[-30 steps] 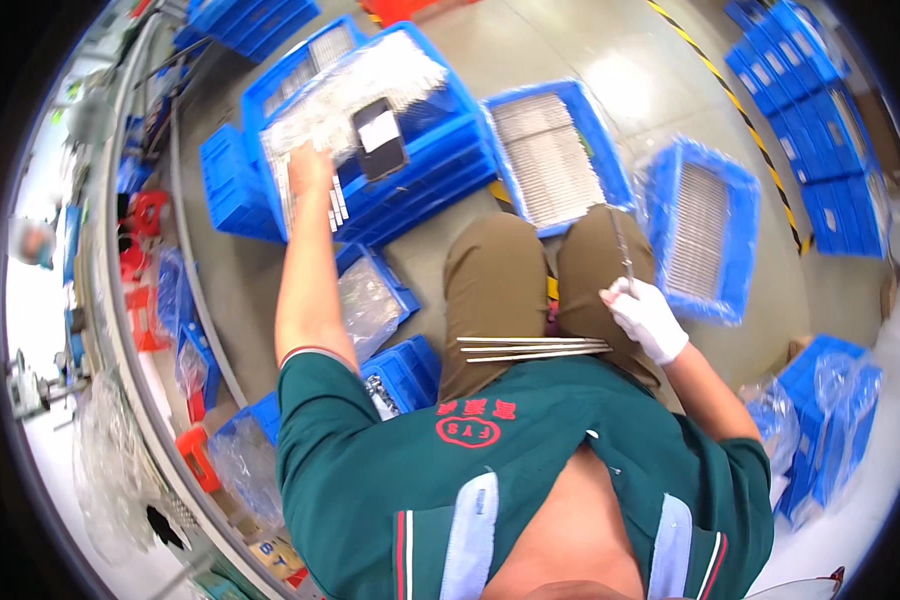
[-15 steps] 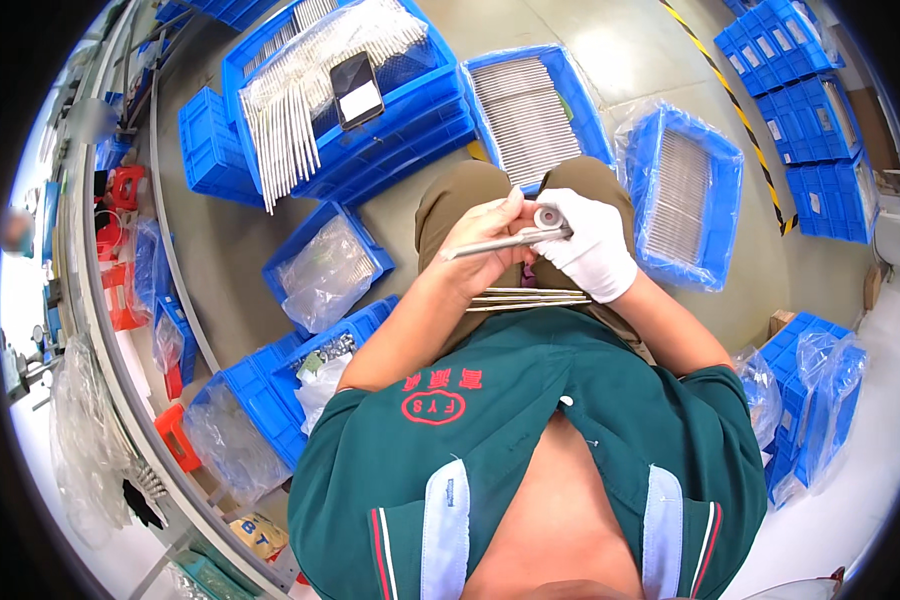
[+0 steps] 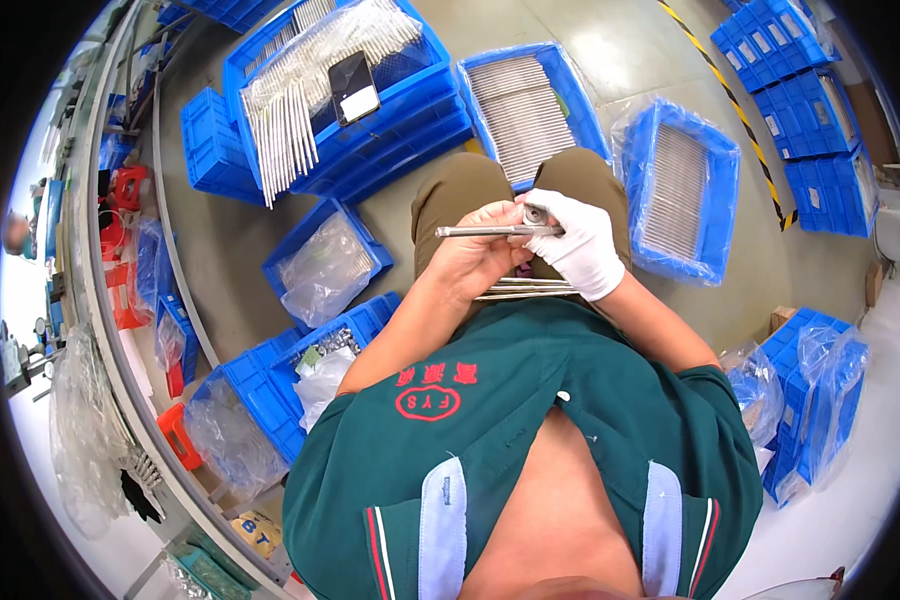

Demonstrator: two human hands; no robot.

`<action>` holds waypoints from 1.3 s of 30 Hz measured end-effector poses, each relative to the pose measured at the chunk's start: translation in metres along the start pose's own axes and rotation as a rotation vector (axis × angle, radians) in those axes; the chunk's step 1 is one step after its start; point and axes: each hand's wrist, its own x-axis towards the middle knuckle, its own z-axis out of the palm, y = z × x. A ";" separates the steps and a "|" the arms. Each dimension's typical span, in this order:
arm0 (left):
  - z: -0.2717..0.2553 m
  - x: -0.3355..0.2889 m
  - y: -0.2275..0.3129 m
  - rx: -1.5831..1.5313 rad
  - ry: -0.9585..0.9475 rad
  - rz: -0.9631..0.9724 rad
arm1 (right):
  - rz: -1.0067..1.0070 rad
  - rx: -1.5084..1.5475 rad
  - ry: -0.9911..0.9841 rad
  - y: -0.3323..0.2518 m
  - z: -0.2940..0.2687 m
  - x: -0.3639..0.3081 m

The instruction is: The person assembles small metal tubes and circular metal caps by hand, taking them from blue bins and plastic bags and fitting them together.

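Note:
Over my lap, my bare left hand has its fingers closed around a slim grey metal rod, which lies nearly level and points left. My right hand, in a white glove, pinches a small round metal piece with a hole in its middle, just above the rod's right end. The fingertips of both hands meet there, and they hide whether the rod and the round piece touch. Several thin metal rods lie across my thighs, close against my shirt.
Blue crates of metal rods stand ahead, one in the middle and one at right. A phone lies on the stacked crates at far left. More crates sit by my left elbow, others at right.
The rod has swung from a slant to nearly level, its left end rising in the picture. Both hands and the round piece have shifted slightly left.

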 end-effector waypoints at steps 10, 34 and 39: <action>-0.008 -0.020 0.039 0.096 0.025 0.299 | -0.202 -0.235 0.059 0.004 -0.042 -0.015; 0.035 -0.018 0.008 0.458 0.238 0.428 | -0.199 -0.482 0.027 -0.022 -0.052 -0.017; 0.027 -0.009 -0.004 0.430 0.192 0.436 | -0.140 -0.362 0.040 -0.014 -0.047 -0.018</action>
